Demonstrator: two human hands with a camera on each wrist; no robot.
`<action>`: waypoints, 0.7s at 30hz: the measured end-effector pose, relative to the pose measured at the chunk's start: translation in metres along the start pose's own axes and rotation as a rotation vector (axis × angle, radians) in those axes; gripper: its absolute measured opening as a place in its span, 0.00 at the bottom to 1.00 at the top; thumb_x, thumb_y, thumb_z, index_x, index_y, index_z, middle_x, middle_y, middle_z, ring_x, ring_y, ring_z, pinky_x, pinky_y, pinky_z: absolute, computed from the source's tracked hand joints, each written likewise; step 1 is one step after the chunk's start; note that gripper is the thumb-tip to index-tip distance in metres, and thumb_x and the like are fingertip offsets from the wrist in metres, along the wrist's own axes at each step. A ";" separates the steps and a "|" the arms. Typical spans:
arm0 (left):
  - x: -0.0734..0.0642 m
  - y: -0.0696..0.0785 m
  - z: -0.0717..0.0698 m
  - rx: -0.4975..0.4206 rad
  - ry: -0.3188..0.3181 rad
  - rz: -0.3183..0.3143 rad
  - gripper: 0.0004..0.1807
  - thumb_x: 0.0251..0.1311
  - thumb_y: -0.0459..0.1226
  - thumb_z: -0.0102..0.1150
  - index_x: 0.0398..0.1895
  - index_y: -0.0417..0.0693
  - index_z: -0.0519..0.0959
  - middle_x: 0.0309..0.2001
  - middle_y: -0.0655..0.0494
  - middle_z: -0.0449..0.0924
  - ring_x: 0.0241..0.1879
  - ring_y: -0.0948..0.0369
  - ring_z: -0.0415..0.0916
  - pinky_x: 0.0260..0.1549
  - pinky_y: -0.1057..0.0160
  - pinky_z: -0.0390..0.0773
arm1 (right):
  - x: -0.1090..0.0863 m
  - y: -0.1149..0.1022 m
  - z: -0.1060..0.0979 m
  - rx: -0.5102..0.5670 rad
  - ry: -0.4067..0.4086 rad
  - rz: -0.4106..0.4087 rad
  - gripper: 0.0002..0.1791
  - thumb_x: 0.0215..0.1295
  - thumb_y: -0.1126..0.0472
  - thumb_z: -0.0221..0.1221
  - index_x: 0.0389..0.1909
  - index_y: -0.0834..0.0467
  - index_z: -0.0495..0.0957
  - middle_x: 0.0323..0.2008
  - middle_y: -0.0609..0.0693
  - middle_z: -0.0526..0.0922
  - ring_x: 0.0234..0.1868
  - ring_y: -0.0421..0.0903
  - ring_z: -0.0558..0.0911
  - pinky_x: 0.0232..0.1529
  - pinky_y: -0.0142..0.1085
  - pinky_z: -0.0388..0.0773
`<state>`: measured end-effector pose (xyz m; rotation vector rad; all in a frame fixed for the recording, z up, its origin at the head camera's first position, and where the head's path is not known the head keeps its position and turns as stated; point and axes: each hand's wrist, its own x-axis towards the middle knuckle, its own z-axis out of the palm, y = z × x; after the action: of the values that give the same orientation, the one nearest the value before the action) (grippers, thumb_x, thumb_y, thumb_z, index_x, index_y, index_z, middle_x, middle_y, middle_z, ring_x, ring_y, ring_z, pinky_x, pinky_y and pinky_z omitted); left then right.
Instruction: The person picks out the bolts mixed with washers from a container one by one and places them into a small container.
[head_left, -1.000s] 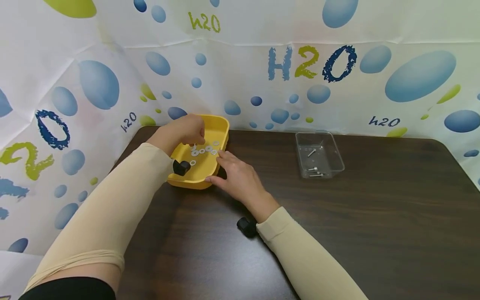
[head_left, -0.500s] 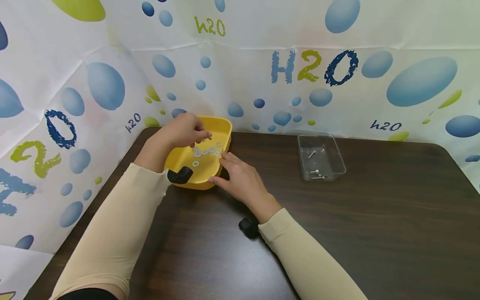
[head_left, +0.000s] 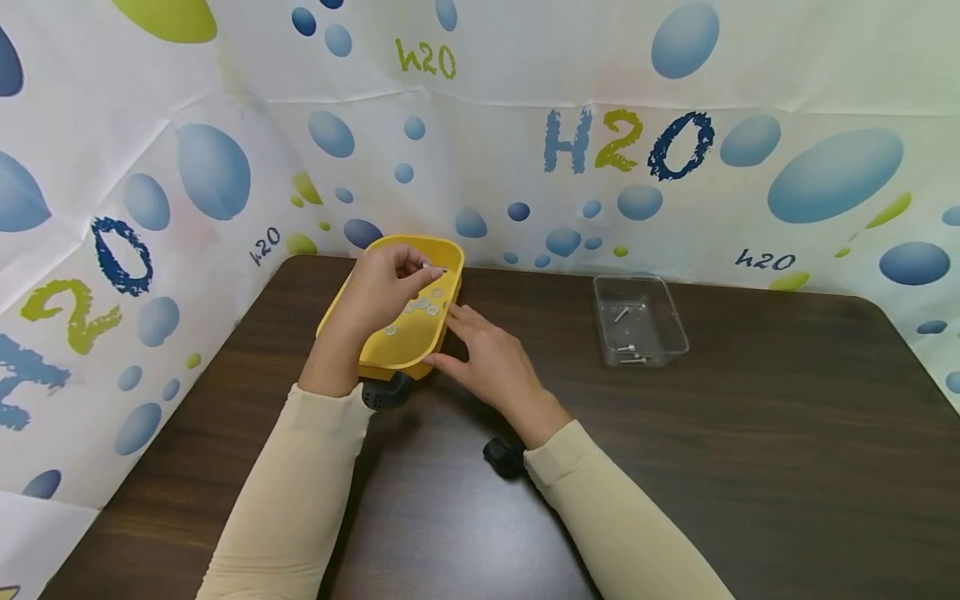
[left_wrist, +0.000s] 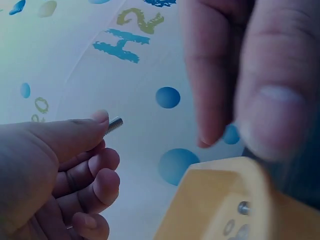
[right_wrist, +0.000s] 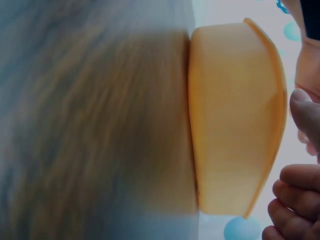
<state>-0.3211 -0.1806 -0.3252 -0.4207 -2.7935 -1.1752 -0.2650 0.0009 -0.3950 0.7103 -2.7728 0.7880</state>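
My left hand [head_left: 378, 287] is over the yellow tray [head_left: 386, 354], its thumb and fingers pinching a small metal bolt [left_wrist: 114, 125]. The bolt's threaded end sticks out past the thumb tip in the left wrist view; the rest is hidden by the fingers. Inside the tray lie several flat washers [head_left: 432, 310], and a shiny metal piece [left_wrist: 243, 208] shows near its rim. My right hand [head_left: 491, 358] stays at the tray's right side, thumb and fingers spread along the rim. In the right wrist view its fingers [right_wrist: 295, 200] are relaxed beside the tray's edge.
A clear plastic box [head_left: 671, 321] with a few bolts [head_left: 632, 359] stands further right on the dark wooden table [head_left: 720, 433]. Behind the table hangs a white sheet [head_left: 495, 142] printed with blue drops, close to the tray's far end.
My left hand has risen from inside the tray and come nearer, turning so that the pinched bolt shows. The right hand has kept its place at the rim.
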 end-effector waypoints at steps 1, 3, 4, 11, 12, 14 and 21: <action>0.000 -0.002 0.002 -0.009 0.005 0.001 0.13 0.65 0.48 0.61 0.37 0.48 0.81 0.29 0.51 0.78 0.29 0.55 0.75 0.29 0.60 0.75 | -0.001 0.002 -0.001 -0.001 0.003 0.001 0.39 0.62 0.36 0.61 0.69 0.53 0.70 0.71 0.48 0.67 0.72 0.47 0.66 0.65 0.46 0.71; -0.001 -0.005 0.006 -0.017 0.008 -0.002 0.14 0.65 0.49 0.61 0.37 0.48 0.81 0.29 0.51 0.78 0.29 0.56 0.75 0.29 0.60 0.76 | -0.003 0.005 -0.003 -0.008 0.010 0.006 0.39 0.62 0.36 0.61 0.68 0.55 0.71 0.71 0.48 0.68 0.72 0.46 0.66 0.65 0.46 0.71; -0.001 -0.006 0.008 -0.020 0.008 -0.007 0.14 0.64 0.49 0.61 0.37 0.48 0.81 0.29 0.51 0.78 0.29 0.56 0.75 0.29 0.60 0.76 | -0.003 0.006 -0.004 -0.009 0.014 0.008 0.39 0.62 0.36 0.61 0.68 0.56 0.71 0.71 0.48 0.68 0.72 0.46 0.66 0.66 0.45 0.71; 0.004 -0.006 0.019 -0.004 -0.004 0.030 0.15 0.64 0.49 0.62 0.42 0.48 0.84 0.39 0.53 0.83 0.41 0.56 0.76 0.40 0.57 0.79 | -0.012 0.019 -0.022 -0.037 0.024 0.051 0.39 0.63 0.37 0.60 0.68 0.57 0.71 0.72 0.47 0.66 0.74 0.44 0.63 0.67 0.46 0.69; 0.004 -0.004 0.020 0.002 -0.010 0.030 0.15 0.64 0.50 0.62 0.43 0.49 0.84 0.42 0.53 0.84 0.44 0.56 0.77 0.43 0.56 0.79 | -0.014 0.021 -0.025 -0.042 0.030 0.056 0.39 0.63 0.36 0.60 0.68 0.56 0.71 0.72 0.46 0.66 0.74 0.43 0.63 0.67 0.46 0.68; 0.005 -0.002 0.022 0.013 -0.017 0.023 0.16 0.64 0.50 0.62 0.45 0.49 0.85 0.46 0.53 0.84 0.49 0.55 0.76 0.49 0.53 0.78 | -0.019 0.028 -0.031 -0.054 0.051 0.060 0.39 0.63 0.37 0.61 0.68 0.57 0.71 0.72 0.46 0.67 0.74 0.44 0.63 0.67 0.47 0.68; 0.006 0.002 0.029 0.011 -0.024 0.018 0.17 0.64 0.49 0.62 0.47 0.48 0.85 0.50 0.52 0.83 0.50 0.53 0.74 0.53 0.52 0.75 | -0.044 0.063 -0.057 -0.102 0.122 0.102 0.40 0.61 0.38 0.63 0.68 0.58 0.71 0.72 0.48 0.67 0.73 0.47 0.64 0.67 0.50 0.68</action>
<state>-0.3254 -0.1578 -0.3431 -0.4612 -2.8088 -1.1589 -0.2551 0.0958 -0.3876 0.4884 -2.7333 0.6777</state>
